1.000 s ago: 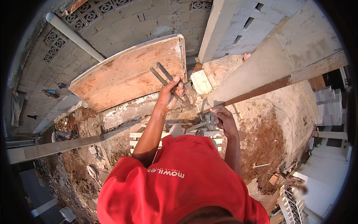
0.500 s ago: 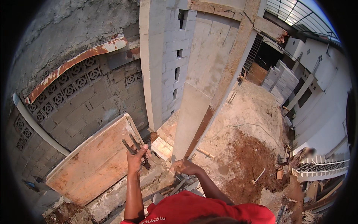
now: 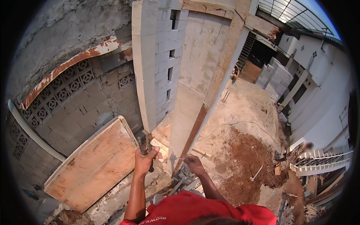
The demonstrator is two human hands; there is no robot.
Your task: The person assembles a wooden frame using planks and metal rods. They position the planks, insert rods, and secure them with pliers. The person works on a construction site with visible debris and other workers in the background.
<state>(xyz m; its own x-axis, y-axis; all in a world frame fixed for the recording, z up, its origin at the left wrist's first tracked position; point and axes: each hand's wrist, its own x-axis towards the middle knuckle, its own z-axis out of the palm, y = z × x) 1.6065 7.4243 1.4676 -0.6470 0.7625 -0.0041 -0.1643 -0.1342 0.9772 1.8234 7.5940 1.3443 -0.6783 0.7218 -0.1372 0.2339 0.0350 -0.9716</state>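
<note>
My left hand [image 3: 144,160] is closed around dark metal pincers [image 3: 147,144], whose two handles stick up past the fingers. A thin wire [image 3: 171,159] runs from the left fingertips across to my right hand [image 3: 192,164], which is closed in a pinch on its other end. Both hands are in front of the foot of a tall concrete column [image 3: 176,138] with a brown timber strip [image 3: 198,123] along its right edge. Whether the wire touches the column cannot be told.
A large stained wooden panel [image 3: 92,161] leans on the left against a block wall [image 3: 90,99]. Rubble [image 3: 183,178] lies below my hands. To the right are a soil heap [image 3: 247,108], dug reddish earth [image 3: 243,161] and another person [image 3: 298,150] near white stairs [image 3: 322,163].
The wire now shows stretched between my hands. My right hand has moved off to the right from the column's foot, and my left hand with the pincers has shifted slightly right.
</note>
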